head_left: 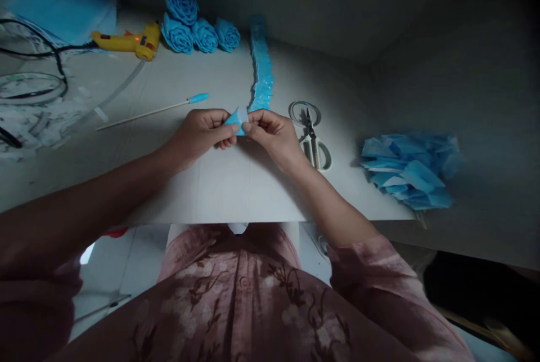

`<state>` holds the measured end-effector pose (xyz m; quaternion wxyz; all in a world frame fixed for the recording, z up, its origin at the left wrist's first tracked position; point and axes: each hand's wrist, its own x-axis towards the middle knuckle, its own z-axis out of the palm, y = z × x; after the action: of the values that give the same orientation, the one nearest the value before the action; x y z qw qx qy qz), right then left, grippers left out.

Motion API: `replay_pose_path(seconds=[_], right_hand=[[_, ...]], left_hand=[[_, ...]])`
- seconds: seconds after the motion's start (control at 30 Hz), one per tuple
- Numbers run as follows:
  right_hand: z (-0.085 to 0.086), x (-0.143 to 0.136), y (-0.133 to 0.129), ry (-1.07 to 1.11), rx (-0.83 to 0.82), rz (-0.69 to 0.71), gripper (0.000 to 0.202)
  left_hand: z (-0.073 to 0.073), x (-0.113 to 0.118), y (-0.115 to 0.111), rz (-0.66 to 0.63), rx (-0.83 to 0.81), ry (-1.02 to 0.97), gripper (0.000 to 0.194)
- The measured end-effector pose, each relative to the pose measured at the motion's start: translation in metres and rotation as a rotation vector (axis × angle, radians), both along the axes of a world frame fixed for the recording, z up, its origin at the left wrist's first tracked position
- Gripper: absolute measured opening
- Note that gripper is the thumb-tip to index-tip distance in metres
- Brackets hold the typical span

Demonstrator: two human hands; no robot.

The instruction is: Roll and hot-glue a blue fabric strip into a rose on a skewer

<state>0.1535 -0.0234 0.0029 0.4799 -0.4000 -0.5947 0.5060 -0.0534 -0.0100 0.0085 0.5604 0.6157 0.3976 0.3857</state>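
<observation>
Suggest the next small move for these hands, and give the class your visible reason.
Probably press down the raised corner of the small blue piece: the left hand and right hand both pinch it, thumbs toward the wearer, and that pointed corner sticks up between them.

The scene is viewed by one camera worn on the person's head, faced forward and tilted steeply down. The surface [228, 193] is looked onto from near above, with the hands [206, 131] framed close to the centre. The wearer's own shirt [236, 294] is caught at six o'clock, while the dim backing [320, 13] beyond the surface is taken in at twelve o'clock.
</observation>
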Motion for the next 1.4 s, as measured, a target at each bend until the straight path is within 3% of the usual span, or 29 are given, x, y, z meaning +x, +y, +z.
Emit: replay_pose_path(seconds=[0.2,0.43,0.53,0.7,0.9,1.23,1.4], right_hand=[[0.004,0.002,-0.001,0.051,-0.038,0.021,0.056],[-0.002,0.001,-0.002,-0.069,0.115,-0.029,0.049],[0.0,0.005,-0.004,-0.213,0.27,-0.064,0.039],[0.002,0.019,-0.001,-0.538,0.709,-0.074,0.026],[-0.005,0.027,0.004,-0.679,0.914,-0.082,0.03],[-0.009,0.027,0.004,-0.754,0.959,-0.11,0.036],[-0.007,0.025,0.003,-0.709,0.858,-0.087,0.036]], left_hand=[[0.0,-0.001,0.0,-0.049,-0.018,0.04,0.018],[0.001,0.0,-0.002,-0.112,0.02,0.125,0.022],[0.001,0.0,-0.002,-0.106,0.026,0.125,0.022],[0.004,0.0,-0.004,-0.096,-0.01,0.085,0.021],[0.005,0.001,-0.005,-0.095,-0.064,0.002,0.025],[0.006,0.002,-0.005,-0.087,-0.114,-0.064,0.028],[0.006,0.003,-0.005,-0.044,-0.135,-0.048,0.026]])
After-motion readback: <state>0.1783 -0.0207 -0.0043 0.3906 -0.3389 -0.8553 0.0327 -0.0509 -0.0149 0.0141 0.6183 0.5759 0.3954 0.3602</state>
